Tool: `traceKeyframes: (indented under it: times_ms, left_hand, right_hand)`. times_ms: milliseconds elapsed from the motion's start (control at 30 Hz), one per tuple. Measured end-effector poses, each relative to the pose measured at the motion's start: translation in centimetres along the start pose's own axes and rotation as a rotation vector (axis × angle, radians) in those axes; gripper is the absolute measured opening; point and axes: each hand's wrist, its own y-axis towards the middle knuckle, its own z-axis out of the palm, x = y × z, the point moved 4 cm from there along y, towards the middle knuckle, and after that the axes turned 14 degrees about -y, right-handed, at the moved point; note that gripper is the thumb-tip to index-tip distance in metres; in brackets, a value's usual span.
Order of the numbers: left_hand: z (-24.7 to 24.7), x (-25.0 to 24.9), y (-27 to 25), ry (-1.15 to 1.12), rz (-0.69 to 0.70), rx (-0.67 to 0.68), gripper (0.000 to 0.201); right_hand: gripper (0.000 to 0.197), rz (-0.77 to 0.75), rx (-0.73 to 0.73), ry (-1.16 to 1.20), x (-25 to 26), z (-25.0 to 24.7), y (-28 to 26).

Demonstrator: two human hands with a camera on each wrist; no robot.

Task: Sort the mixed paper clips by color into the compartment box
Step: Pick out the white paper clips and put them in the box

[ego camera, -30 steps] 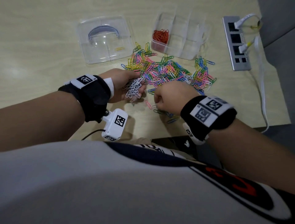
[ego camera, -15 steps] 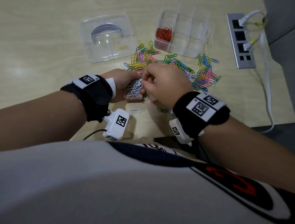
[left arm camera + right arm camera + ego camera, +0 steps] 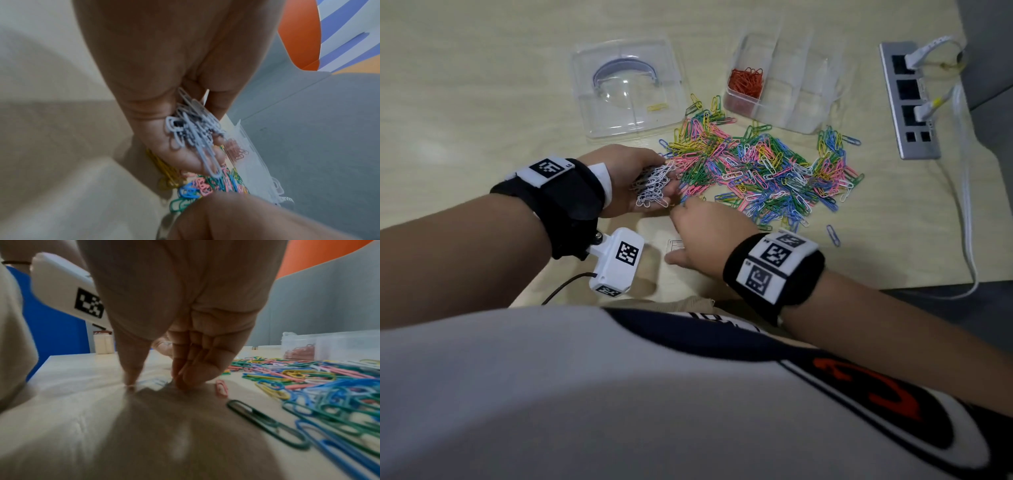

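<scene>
Left hand (image 3: 631,181) sits palm up at the near left edge of the pile, fingers cupped round a bunch of white clips (image 3: 654,186); the left wrist view shows that bunch (image 3: 193,129) lying across the curled fingers; right hand (image 3: 703,236) is down on the tabletop (image 3: 482,102) just near of the left one, thumb (image 3: 131,369) and fingertips (image 3: 183,379) pressed to the wood with a single white clip (image 3: 153,382) lying between them, not lifted, and whether they touch it I cannot tell; the mixed clips (image 3: 756,168) spread across the middle of the tabletop, pink, green, blue, yellow and white tangled together; far right of the pile stands the clear compartment box (image 3: 801,89), its near left compartment holding red clips (image 3: 745,82); far left lies a clear lid (image 3: 630,85) with one yellow clip (image 3: 656,107) on it; a stray blue clip (image 3: 833,235) lies alone near the right wrist; a grey power strip (image 3: 909,99) runs along the far right.
</scene>
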Motion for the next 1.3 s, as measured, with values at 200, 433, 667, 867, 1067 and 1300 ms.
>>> traceKeyframes:
  times_ms: [200,433,667,867,1067,1300]
  left_hand:
    - [-0.2,-0.5,-0.2,0.028,0.032,-0.025,0.031]
    - [0.3,-0.6,-0.3,0.068,0.035,-0.011,0.031]
    - [0.8,-1.0,-0.6,0.07,0.061,0.004,0.031]
    - [0.8,-1.6,-0.8,0.06,0.097,-0.004,0.022]
    - [1.4,-1.5,-0.8,0.061,0.096,-0.013,0.025]
    - [2.8,-1.5,-0.6,0.099,0.077,0.006,0.027]
  right_hand:
    - [0.018,-0.019,-0.022,-0.006,-0.2,0.2,0.5]
    - [0.055,0.007,0.007,0.01,0.0,0.3,0.2]
    - [0.021,-0.072,-0.075,-0.067,0.7,0.2,1.0]
    - [0.013,-0.037,0.012,-0.057,0.1,-0.1,0.6]
    - [0.003,0.005,0.01,-0.041,-1.2,0.3,0.7]
    - [0.015,0.319,-0.245,0.317,-8.7,-2.6,0.1]
